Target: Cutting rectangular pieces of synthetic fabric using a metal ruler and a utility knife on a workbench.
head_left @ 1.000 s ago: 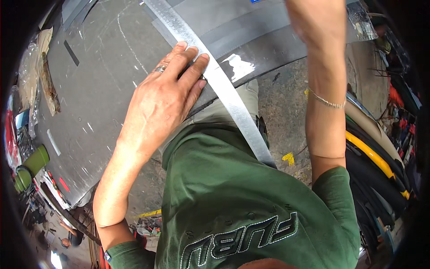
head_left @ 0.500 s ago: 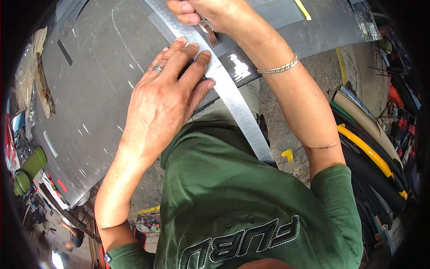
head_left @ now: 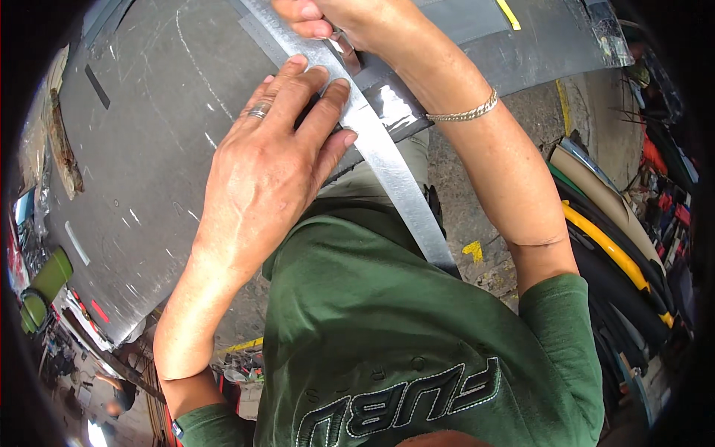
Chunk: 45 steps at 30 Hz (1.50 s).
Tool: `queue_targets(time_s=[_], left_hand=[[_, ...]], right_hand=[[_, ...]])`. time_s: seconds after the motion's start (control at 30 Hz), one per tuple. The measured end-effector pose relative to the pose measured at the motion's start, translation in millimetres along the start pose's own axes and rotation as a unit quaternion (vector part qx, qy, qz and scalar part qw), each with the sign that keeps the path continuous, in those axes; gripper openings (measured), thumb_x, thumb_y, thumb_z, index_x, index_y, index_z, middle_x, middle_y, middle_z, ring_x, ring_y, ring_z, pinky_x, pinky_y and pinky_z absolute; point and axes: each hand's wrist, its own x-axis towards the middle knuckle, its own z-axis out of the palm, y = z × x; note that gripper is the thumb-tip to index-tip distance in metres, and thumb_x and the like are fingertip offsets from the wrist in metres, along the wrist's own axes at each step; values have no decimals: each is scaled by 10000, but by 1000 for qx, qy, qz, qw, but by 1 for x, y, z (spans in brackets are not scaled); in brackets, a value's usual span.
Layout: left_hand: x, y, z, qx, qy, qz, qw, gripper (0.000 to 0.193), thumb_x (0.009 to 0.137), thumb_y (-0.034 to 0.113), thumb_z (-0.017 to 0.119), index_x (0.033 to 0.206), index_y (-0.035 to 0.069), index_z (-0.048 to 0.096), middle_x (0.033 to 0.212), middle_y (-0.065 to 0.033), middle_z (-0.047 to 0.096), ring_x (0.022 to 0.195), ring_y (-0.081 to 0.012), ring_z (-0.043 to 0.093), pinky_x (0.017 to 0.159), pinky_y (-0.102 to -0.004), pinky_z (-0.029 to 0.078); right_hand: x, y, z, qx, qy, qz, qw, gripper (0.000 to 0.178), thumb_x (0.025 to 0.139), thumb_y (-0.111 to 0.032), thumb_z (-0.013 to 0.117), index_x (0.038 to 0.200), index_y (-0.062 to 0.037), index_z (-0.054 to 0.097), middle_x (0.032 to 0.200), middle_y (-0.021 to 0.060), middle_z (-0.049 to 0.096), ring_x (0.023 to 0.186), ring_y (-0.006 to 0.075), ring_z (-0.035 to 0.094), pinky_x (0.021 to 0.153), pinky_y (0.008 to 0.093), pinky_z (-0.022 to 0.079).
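A long metal straightedge (head_left: 383, 160) slants across the dark grey work table, from the top of the view down past its near edge toward my waist. My left hand (head_left: 261, 160), with a ring on one finger, lies on it, fingers stretched out and tips pressing the metal. Beyond it, at the straightedge's right side, my right hand (head_left: 350, 21) has its fingers curled closed. A small shiny piece shows below those fingers, but what they grip is mostly hidden. Under the straightedge lies a grey sheet (head_left: 462, 22), and a glossy dark patch (head_left: 395, 108) shows near the table edge.
The scratched table (head_left: 149, 149) spreads to the left, with a piece of wood (head_left: 63, 145) at its far left. A yellow strip (head_left: 509, 13) lies at the top. Several rolls of material (head_left: 607, 246) lean at the right. A person (head_left: 119, 395) is at the lower left.
The view has shifted slightly, so the table appears a little further left. Both hands keep nearly the same place on the straightedge.
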Motion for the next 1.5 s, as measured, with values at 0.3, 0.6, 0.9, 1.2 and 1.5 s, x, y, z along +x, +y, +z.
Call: queue_targets(time_s=[0.3, 0.6, 0.9, 1.2, 1.5], left_hand=[[0, 0, 1, -4, 1, -3, 1000, 419, 915, 219, 775, 1302, 93, 676, 1323, -104, 631, 1359, -327, 577, 1030, -451, 557], [-1, 0, 1, -2, 2, -2, 1000, 416, 915, 218, 774, 1301, 102, 676, 1326, -94, 628, 1364, -314, 576, 1038, -447, 555], [-2, -1, 3, -11, 0, -10, 1000, 424, 916, 215, 774, 1311, 100, 672, 1325, -106, 631, 1360, -318, 577, 1035, -448, 554], [-1, 0, 3, -4, 1, -10, 1000, 423, 913, 231, 779, 1306, 107, 682, 1326, -101, 638, 1377, -305, 562, 1047, -440, 549], [-1, 1, 2, -8, -3, -20, 1000, 417, 908, 235, 783, 1295, 110, 690, 1324, -86, 644, 1372, -296, 569, 1055, -439, 550]], right_hand=[[3, 5, -1, 24, -5, -26, 999, 627, 1085, -577, 392, 750, -63, 523, 537, -16, 391, 364, 104, 335, 339, 284, 277], [4, 8, 0, 27, 0, -39, 999, 623, 1087, -584, 390, 780, -62, 536, 547, -16, 398, 368, 103, 345, 335, 281, 285], [-15, -24, 42, -183, 217, 40, 958, 570, 1098, -546, 412, 963, -21, 589, 586, -28, 432, 387, 79, 355, 346, 261, 289], [-3, 12, 7, -39, -18, -148, 988, 541, 1100, -491, 439, 1002, 15, 606, 616, -35, 475, 466, 61, 413, 439, 241, 352], [11, 21, 3, -130, -5, -267, 955, 546, 1099, -448, 413, 932, 29, 622, 587, 5, 526, 477, 104, 468, 479, 287, 393]])
